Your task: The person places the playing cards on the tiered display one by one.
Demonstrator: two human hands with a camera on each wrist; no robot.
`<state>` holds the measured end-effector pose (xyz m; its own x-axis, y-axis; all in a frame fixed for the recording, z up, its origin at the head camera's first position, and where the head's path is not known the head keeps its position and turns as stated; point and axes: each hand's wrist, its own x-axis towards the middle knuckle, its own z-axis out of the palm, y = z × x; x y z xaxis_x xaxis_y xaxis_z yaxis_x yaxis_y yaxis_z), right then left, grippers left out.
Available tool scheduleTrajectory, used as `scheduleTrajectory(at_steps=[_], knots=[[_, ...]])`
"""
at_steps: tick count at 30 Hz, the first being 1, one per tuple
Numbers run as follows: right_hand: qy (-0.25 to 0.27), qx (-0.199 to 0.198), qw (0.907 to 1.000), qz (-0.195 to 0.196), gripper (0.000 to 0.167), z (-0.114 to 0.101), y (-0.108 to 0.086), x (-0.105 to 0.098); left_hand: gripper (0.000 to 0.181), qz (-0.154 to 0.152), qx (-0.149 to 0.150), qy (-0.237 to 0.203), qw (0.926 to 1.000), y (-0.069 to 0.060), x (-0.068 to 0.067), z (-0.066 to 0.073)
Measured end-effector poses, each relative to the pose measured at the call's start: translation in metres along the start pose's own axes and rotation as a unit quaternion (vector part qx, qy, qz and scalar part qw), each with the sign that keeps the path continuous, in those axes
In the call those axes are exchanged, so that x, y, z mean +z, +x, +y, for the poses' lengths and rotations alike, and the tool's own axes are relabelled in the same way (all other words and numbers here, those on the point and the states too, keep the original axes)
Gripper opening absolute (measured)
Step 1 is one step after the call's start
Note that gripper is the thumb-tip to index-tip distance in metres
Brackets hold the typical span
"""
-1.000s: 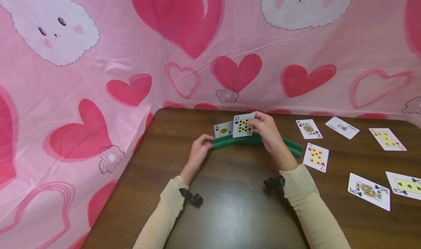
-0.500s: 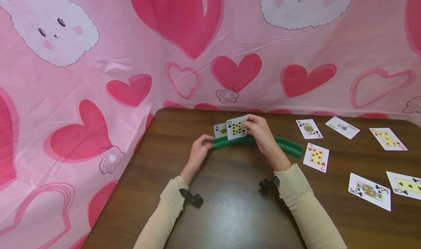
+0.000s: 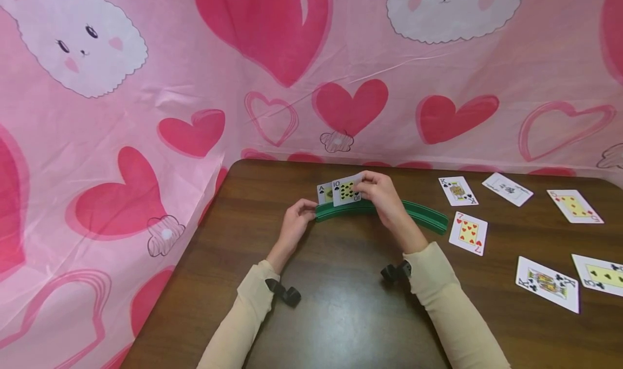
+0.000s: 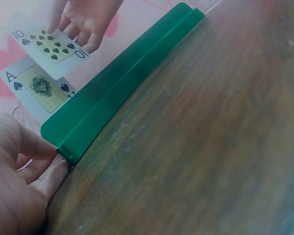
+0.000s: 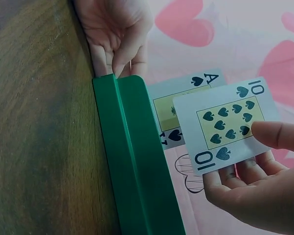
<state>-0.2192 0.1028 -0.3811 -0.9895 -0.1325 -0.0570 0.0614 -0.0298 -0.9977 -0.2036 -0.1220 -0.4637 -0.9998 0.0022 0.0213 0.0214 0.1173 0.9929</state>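
Closest in, beige sleeves [image 3: 455,309] extend over the brown table [image 3: 336,320]. Beyond, the left hand [image 3: 294,223] pinches the left end of the curved green card holder [image 3: 425,217]. The right hand [image 3: 388,200] grips the ten of spades [image 3: 342,194] between thumb and fingers, partly covering the ace of spades [image 3: 322,193] standing in the holder. Farthest hangs pink heart-patterned cloth [image 3: 204,66].

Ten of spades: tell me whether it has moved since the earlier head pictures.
Yes. In the head view, the ten of spades has moved left relative to the green rack, covering more of the ace of spades.
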Motion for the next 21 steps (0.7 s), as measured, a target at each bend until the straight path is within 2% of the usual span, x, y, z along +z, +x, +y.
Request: scheduleTrajectory(at_steps=[13,21], knots=[[-0.005,0.01,0.9999,-0.009,0.007,0.0029,0.002,0.003,0.024,-0.002,-0.001,0.006,1.0,-0.0002,-0.0016,0.0006],[-0.025,0.018,0.9994,-0.011,0.017,0.0091,0.0028,0.0074,0.024,-0.001,-0.002,0.011,0.9999,-0.0001,-0.001,0.0]])
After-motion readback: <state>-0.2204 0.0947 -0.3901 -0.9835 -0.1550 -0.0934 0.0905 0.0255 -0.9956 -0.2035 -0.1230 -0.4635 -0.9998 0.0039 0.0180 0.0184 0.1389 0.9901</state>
